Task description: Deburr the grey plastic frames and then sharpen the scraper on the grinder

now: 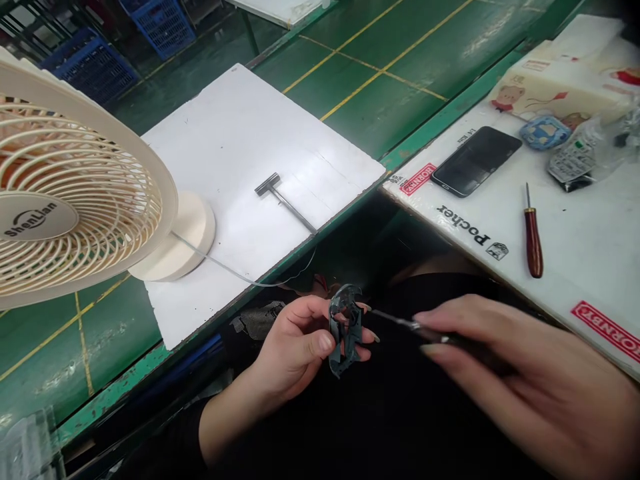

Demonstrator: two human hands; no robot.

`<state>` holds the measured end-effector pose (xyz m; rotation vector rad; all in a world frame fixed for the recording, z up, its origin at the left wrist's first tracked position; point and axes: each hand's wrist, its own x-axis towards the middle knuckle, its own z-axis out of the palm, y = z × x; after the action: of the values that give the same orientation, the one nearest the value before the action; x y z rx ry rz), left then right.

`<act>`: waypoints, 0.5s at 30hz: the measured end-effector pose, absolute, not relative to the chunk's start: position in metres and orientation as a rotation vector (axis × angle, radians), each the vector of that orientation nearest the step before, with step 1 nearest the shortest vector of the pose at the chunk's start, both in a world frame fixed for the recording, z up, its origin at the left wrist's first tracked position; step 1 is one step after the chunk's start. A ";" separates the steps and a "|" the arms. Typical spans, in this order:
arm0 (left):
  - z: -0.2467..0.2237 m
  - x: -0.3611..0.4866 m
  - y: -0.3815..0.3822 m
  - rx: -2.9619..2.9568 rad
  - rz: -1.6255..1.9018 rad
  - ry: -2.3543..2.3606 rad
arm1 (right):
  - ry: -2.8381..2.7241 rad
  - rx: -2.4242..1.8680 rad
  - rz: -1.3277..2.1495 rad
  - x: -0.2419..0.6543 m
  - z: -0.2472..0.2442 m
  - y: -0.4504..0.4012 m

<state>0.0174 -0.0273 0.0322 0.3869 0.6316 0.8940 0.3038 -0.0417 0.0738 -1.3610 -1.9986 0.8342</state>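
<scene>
A dark grey plastic part with an open frame shape is held upright between the thumb and fingers of my left hand. My right hand grips a thin-shafted tool with a dark handle. The metal shaft points left, its tip close to the upper right side of the plastic part; whether they touch I cannot tell. Both hands are above my dark-clothed lap.
A beige fan stands on a white board with a metal T-shaped tool. On the right-hand board lie a phone, a red-handled awl, a blue case and a plastic bag.
</scene>
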 end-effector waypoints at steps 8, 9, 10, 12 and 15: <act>0.037 0.009 -0.035 0.469 1.000 0.764 | -1.941 -1.120 0.917 0.247 0.087 -0.027; 0.037 0.008 -0.037 0.476 1.012 0.772 | -1.944 -1.112 0.917 0.246 0.086 -0.027; 0.037 0.006 -0.038 0.481 1.021 0.777 | -1.950 -1.104 0.916 0.244 0.086 -0.027; 0.037 0.004 -0.039 0.487 1.031 0.779 | -1.964 -1.095 0.908 0.242 0.087 -0.027; 0.037 0.002 -0.041 0.500 1.028 0.784 | -1.966 -1.093 0.932 0.239 0.088 -0.028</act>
<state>0.0022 -0.0413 0.0372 0.5000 0.7845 1.0282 0.2389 -0.0279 0.0880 -1.0930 -1.9656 0.9320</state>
